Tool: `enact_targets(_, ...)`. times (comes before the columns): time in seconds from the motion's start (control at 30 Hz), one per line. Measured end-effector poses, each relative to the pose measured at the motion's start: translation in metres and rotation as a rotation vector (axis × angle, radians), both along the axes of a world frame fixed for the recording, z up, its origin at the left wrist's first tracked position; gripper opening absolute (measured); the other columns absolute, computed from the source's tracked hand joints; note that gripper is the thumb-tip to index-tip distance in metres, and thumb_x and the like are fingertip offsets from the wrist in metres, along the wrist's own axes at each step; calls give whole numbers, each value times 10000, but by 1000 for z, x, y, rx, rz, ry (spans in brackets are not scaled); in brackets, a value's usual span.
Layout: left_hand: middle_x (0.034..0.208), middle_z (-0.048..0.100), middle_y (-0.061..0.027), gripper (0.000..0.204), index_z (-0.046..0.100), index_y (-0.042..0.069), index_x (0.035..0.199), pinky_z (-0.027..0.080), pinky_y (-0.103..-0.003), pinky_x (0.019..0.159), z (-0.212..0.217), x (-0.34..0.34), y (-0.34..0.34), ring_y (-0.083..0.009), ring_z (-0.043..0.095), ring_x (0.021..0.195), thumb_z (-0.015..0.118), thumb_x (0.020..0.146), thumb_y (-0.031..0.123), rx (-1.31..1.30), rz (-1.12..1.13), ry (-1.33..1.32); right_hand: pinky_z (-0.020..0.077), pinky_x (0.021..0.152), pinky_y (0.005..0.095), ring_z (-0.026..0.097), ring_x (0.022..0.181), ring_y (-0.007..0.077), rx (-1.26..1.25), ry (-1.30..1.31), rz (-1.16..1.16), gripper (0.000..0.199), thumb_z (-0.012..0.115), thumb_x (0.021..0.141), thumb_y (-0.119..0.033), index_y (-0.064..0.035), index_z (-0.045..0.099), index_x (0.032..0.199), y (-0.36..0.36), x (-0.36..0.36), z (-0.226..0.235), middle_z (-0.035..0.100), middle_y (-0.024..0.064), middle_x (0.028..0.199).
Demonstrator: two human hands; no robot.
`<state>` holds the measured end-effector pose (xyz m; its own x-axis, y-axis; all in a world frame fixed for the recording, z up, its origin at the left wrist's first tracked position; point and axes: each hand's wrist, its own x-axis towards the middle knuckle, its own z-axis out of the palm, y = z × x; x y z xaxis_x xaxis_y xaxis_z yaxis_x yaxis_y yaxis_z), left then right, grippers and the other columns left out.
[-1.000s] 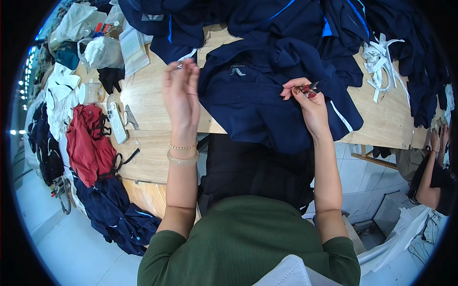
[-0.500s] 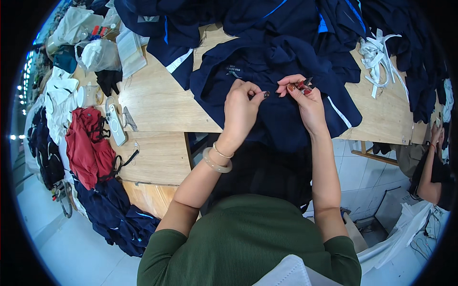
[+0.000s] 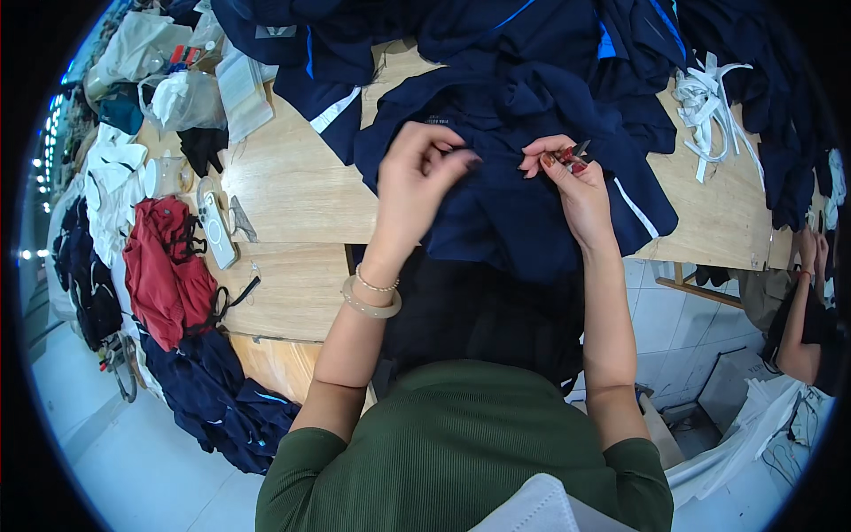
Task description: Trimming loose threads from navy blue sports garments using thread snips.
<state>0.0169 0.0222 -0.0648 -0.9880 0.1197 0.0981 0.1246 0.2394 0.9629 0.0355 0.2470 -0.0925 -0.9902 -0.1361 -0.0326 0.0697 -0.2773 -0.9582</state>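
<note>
Navy garment (image 3: 532, 204) spread over near edge of wooden table (image 3: 301, 199), hanging toward person's lap.

Left hand (image 3: 417, 182): fingers curled together, pinching fold of navy cloth directly beneath fingertips.

Right hand (image 3: 572, 182): closed on small red-handled thread snips (image 3: 569, 156), blades pointing up and away from palm; fingertips also touch cloth.

Key relation: pinched fold lies between hands, just left of snips. Hands near, not touching. Right hand nearer snips; left hand nearer fold.
</note>
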Motion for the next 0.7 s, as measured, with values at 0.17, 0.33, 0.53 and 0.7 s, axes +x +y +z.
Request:
enact_targets(0.17, 936, 560, -60, 168, 656, 2, 886, 464, -274, 653, -15, 6, 12, -154, 575, 738, 767, 761, 22, -387, -135, 51, 472, 864, 274, 607, 872, 152, 16, 2, -4, 203, 542, 980, -112, 38, 659, 1050, -1, 0, 1, 662, 89, 938)
enact_targets(0.33, 872, 582, -26, 7, 595, 10, 939, 429, -204, 624, -20, -9, -14, -80, 515, 688, 602, 940, 11, 7, 160, 35, 472, 862, 274, 606, 868, 152, 2, 10, -4, 199, 541, 980, -109, 37, 658, 1046, -2, 0, 1, 661, 88, 936)
enact_targets(0.53, 901, 557, -21, 116, 613, 47, 975, 418, -211, 609, 12, -1, -5, -86, 497, 677, 686, 885, 40, -64, 86, 177, 475, 862, 269, 610, 876, 147, 9, -4, -5, 188, 544, 977, -99, 32, 660, 1046, -1, 0, 1, 664, 85, 938)
enact_targets(0.7, 1031, 499, -67, 243, 632, 38, 925, 459, -279, 702, -8, 0, 4, -185, 559, 778, 777, 732, 6, -545, -281, 323, 478, 863, 259, 614, 880, 142, -4, -13, -13, 177, 550, 975, -88, 24, 663, 1051, -2, -2, 1, 671, 82, 941)
